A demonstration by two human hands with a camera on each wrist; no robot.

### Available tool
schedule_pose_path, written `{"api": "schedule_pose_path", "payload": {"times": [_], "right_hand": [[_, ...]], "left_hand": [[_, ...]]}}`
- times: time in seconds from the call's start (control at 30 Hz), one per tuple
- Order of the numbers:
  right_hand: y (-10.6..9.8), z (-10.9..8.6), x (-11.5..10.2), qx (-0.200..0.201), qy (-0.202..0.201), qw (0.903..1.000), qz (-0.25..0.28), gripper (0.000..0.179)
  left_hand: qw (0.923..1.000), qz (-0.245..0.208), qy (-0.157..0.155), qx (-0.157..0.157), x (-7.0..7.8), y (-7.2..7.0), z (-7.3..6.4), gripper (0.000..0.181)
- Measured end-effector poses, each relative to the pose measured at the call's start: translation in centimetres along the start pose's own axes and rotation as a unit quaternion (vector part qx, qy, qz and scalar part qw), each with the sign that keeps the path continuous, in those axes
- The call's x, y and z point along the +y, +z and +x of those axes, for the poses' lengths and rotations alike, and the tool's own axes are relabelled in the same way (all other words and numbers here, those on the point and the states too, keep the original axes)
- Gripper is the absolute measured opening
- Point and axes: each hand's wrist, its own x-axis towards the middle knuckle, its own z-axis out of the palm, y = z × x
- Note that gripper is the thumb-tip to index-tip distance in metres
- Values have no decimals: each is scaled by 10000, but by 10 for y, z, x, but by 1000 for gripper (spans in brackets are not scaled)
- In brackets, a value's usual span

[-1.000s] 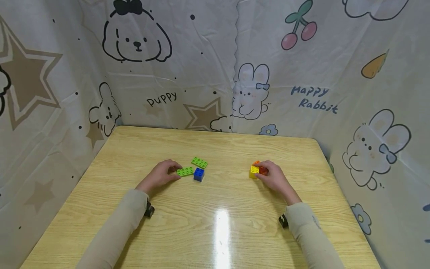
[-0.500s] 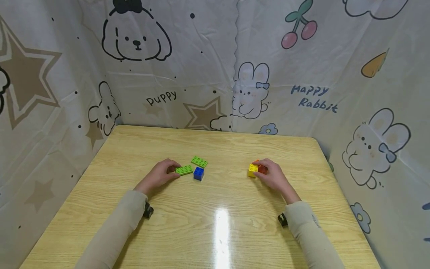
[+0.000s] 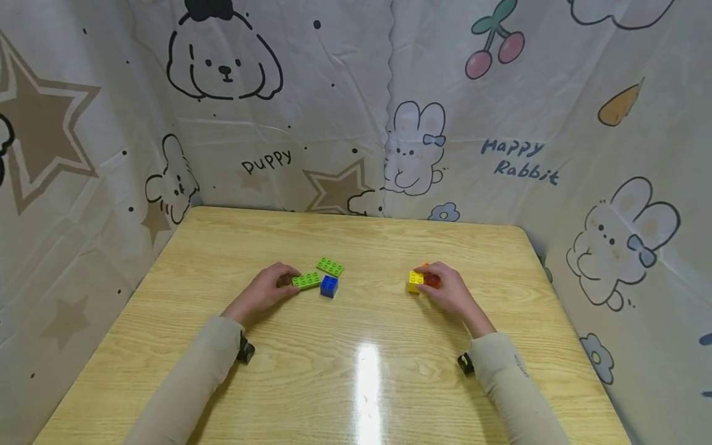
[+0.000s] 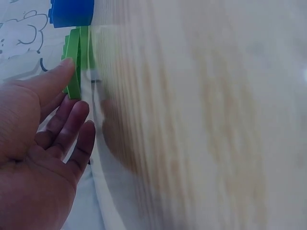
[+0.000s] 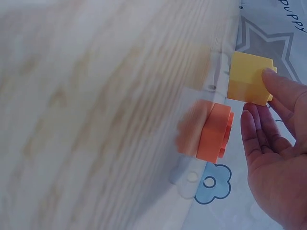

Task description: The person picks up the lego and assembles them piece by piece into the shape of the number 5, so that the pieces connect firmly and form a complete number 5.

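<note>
At the left of the table, my left hand (image 3: 267,286) pinches the near end of a lime-green flat toy brick (image 3: 306,281) between thumb and fingers. In the left wrist view this flat brick (image 4: 73,62) looks slightly tilted, close to a blue toy brick (image 4: 73,12). A second green flat brick (image 3: 330,267) lies just behind the blue one. Over on the right, my right hand (image 3: 449,287) grips a yellow toy brick (image 3: 415,282) by thumb and fingertips. The right wrist view shows the yellow brick slightly above the tabletop, with an orange brick (image 5: 214,132) standing on the table beside it.
The wooden table (image 3: 356,247) has a glossy top with a bright reflection near its front. A printed fabric curtain (image 3: 345,111) hangs behind it and on both sides. Each sleeve cuff has a small black device (image 3: 245,350) by it.
My right hand has moved a little left with the yellow brick, drawing it away from the orange brick. The left hand and the green bricks have barely moved.
</note>
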Motion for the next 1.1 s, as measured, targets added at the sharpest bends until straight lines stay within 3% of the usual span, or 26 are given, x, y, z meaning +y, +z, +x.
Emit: {"api": "schedule_pose_path", "payload": {"times": [0.27,0.57,0.77,1.1], "right_hand": [[0,-2,-1,-45,49,10000,61,34],[0,-1,-2,1,-50,9999,130,33],[-1,0,-7,68,-125,9996,232,33],[-4,-2,-17,89,-280,9989,352,33]], "left_hand": [[9994,-265,192,127,11,-2,-2,33],[9983,-215,467,256,32,-1,4,32],[9965,-262,749,245,47,8,11,33],[9929,95,1163,232,70,29,26,31]]}}
